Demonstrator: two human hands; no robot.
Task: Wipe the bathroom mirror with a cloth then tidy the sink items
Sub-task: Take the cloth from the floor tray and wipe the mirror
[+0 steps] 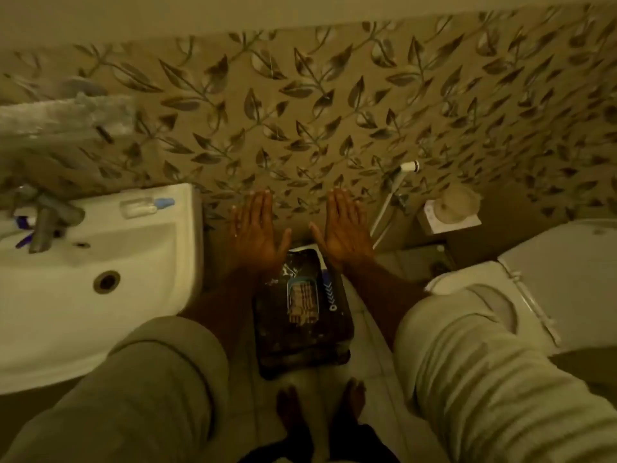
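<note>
Two empty hand palms over leaf-patterned wall (300,105)

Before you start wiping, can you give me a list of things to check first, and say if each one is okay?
1. Both hands free: ok. The left hand and right hand are open, palms up, holding nothing.
2. Cloth ready: not ok. No cloth shows in either hand or anywhere in view.
3. Mirror in sight: cannot tell. Only the leaf-patterned wall shows plainly.
4. Sink items found: ok. A small bottle with a blue cap lies on the sink rim, and blue-and-white items lie by the tap.
5. Safe footing: cannot tell. A dark mat lies ahead of the bare feet.
</note>
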